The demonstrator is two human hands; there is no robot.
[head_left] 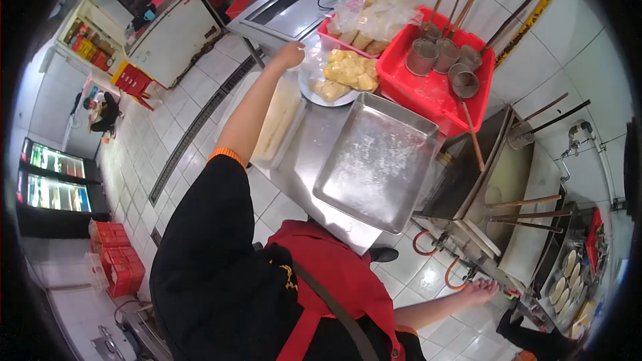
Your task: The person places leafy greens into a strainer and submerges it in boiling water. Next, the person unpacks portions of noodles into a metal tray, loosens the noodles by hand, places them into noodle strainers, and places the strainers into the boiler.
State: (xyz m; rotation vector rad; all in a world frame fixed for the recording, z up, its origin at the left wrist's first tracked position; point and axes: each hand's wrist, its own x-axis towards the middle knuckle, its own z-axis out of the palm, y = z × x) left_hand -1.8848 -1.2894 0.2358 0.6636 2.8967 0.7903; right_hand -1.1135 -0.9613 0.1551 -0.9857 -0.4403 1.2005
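My left hand point(289, 57) is stretched far forward over the steel worktable, its fingers closed on the edge of a clear plastic bag point(313, 60). Beside that bag, yellow food pieces in clear plastic point(351, 70) lie on a round plate point(346, 99). Under my left forearm sits a translucent rectangular tub point(271, 144). A shallow steel tray point(376, 160), wet inside, rests nearer my body. My right hand point(479, 291) hangs low at the right beside the cooker, loosely curled with fingers apart and nothing visible in it.
A red basin point(414, 87) holds several long-handled strainers. Another red container point(348, 43) carries bagged food. The cooker point(511, 194), with strainers and orange hoses point(457, 274), stands at right. A chest freezer point(174, 37), red crates point(120, 264) and a person point(105, 110) are at left.
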